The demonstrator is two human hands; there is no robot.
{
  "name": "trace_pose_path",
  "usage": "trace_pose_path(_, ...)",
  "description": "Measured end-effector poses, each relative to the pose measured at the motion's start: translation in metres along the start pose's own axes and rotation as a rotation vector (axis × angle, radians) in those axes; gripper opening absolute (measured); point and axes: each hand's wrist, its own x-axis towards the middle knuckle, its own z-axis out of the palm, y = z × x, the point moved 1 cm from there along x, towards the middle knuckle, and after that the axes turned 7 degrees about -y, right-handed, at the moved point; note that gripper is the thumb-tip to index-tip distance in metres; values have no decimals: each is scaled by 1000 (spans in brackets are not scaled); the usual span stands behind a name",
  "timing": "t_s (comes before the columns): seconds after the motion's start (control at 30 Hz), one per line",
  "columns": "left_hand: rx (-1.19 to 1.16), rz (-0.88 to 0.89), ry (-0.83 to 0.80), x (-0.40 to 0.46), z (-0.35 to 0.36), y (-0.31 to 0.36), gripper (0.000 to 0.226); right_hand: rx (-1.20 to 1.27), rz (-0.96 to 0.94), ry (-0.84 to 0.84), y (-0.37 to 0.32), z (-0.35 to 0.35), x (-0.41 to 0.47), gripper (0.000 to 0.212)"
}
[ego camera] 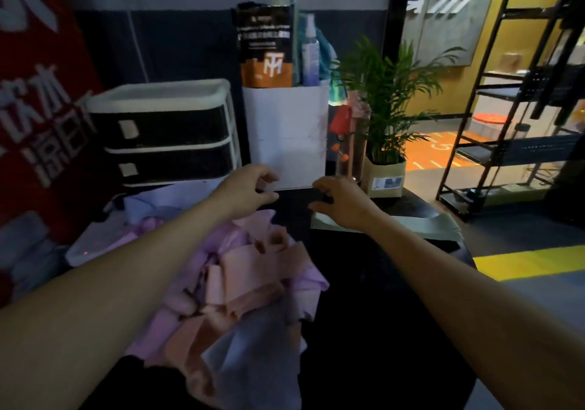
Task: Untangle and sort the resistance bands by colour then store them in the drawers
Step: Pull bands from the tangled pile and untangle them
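Both arms reach over a dark table (pixel 364 298). The left hand (pixel 250 188) and right hand (pixel 340 200) hover with loosely curled fingers, holding nothing visible. Tangled bands (pixel 240 283) lie at the near left; drawers (pixel 164 131) stand at the far-left edge, a plant (pixel 384 93) far right.

Both forearms are running off the frame at 6 o'clock; the band pile (pixel 240 286) is being partly covered by the left forearm; the poster text (pixel 265 34) is blurring.

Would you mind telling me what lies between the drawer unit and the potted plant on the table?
In the head view, a white box holding a spray bottle and an orange-and-black packet stands between the drawer unit and the potted plant.
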Motion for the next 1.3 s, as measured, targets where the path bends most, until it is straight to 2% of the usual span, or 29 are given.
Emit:
trace_pose_path(0.33, 63, -125, 183, -129, -68, -45, 28, 42, -217, -42, -138, 41, -5, 32)
trace_pose_path(0.47, 50, -186, 201, -175, -85, -75, 26, 40, -282, -83, -185, 68, -5, 34)
trace_pose_path(0.6, 2, -329, 206, -211, -93, -110, 27, -76, -340, -147, -216, 95, 1, 35)
trace_pose_path(0.73, 42, -440, 178, -239, -92, -137, 15, -105, -402, -127, -245, 115, 3, 30)
trace_pose_path(0.83, 59, -518, 165, -254, -83, -161, 33, -127, -449, -157, -262, 133, 1, 21)
trace_pose_path(1.0, 82, -686, 134, -265, -68, -193, 50, -163, -484, -157, -269, 149, 5, 28)
trace_pose_path(1.17, 41, -816, 104, -263, -57, -210, 64, -114, -473, -197, -266, 158, 15, 10)
trace_pose_path(1.23, 98, -832, 68, -262, -56, -215, 62, -94, -452, -200, -265, 157, 14, 16)
trace_pose_path(1.3, 160, -826, 33, -263, -56, -217, 48, -94, -439, -222, -262, 159, 13, 10)
